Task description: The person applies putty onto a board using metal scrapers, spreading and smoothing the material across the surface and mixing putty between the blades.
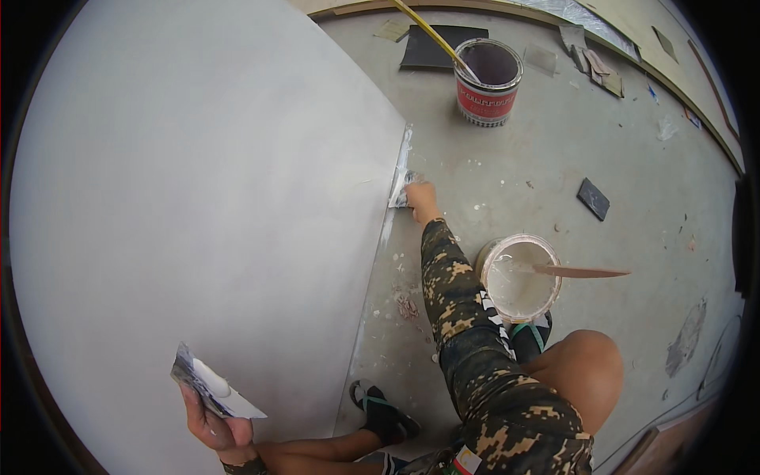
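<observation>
At the lower left, my left hand [212, 426] is closed on a flat scraper plate [240, 407], and a lump of white putty [210, 378] lies on top of it. My right arm, in a camouflage sleeve, reaches forward. That right hand [423, 201] grips a putty knife [402, 190], its blade against the edge of a large white panel [214, 206]. The fingers partly cover the knife's handle. Wet white putty [406, 149] streaks the panel's edge ahead of the blade, with fainter smears behind it.
A putty bucket [518, 294] with a wooden stick [590, 272] stands by my foot. Farther off is a red-labelled can [487, 104] holding a yellow-handled tool [431, 33], beside a dark sheet [423, 51]. A black block [593, 199] and scraps lie on the grey floor [625, 301].
</observation>
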### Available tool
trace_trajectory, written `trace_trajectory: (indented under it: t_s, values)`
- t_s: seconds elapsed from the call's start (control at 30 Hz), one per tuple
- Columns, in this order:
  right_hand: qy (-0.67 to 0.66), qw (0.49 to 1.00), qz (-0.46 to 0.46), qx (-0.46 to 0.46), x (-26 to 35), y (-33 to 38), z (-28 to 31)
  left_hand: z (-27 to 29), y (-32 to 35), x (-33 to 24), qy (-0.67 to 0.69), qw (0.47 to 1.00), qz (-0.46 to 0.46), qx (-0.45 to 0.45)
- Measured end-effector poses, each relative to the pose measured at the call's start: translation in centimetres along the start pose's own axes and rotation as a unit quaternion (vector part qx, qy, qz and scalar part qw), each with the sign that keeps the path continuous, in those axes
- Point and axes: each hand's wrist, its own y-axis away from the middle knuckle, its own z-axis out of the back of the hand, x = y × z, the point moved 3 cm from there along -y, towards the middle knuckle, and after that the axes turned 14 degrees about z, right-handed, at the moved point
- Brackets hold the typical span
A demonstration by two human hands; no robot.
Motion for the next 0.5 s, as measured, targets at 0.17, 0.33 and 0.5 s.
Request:
trace_trajectory:
  t_s: [0.17, 0.33, 0.5]
  values:
    - [-0.073, 0.997, -0.027, 0.006, 0.8, -1.0, -0.3, -0.8, -0.1, 0.0, 0.017, 0.999, 0.001, -0.031]
    - [-0.031, 0.999, -0.027, 0.023, 1.5, -1.1, -1.0, -0.9, -0.6, 0.1, 0.022, 1.0, 0.004, -0.02]
    - [0.024, 0.997, -0.046, 0.056, 2.1, -1.7, -1.7, -0.4, -0.8, 0.1, 0.028, 1.0, 0.003, -0.001]
